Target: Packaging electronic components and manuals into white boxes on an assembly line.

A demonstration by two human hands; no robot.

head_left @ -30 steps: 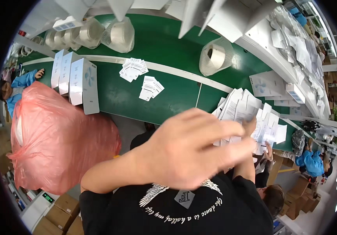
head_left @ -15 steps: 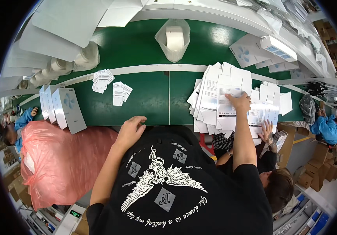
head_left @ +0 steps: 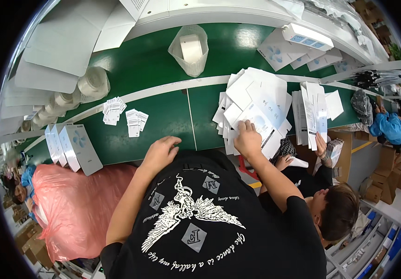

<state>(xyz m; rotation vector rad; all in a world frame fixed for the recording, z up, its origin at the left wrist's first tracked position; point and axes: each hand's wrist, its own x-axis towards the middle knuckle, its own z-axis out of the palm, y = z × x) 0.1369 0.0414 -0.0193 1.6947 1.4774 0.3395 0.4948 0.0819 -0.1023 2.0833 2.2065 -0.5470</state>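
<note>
the green conveyor belt [head_left: 163, 116] runs across the view, and everything here is placed against it. the right hand [head_left: 248, 137] rests on a loose heap of flat white cartons [head_left: 251, 104] that lies on the belt's near edge, right of the belt's white cross seam; its fingers are curled down onto the topmost sheet, pressing or pinching it, though a firm grip cannot be told. the left hand [head_left: 161, 151] sits at the belt's near edge left of that seam, fingers loosely bent and holding nothing, its fingertips touching the belt rim. further left on the belt lie two small stacks of white leaflets [head_left: 125, 117], well apart from both hands, and at the belt's left end stands a row of white boxes [head_left: 72, 148] tipped on edge. across the belt's far side stands a clear bag with a white roll [head_left: 190, 49]. off the belt's near left corner bulges a pink plastic sack [head_left: 77, 204]. right of the carton heap, a second upright stack of flat cartons [head_left: 313, 111] is handled by a seated co-worker's hand [head_left: 320, 144].
</note>
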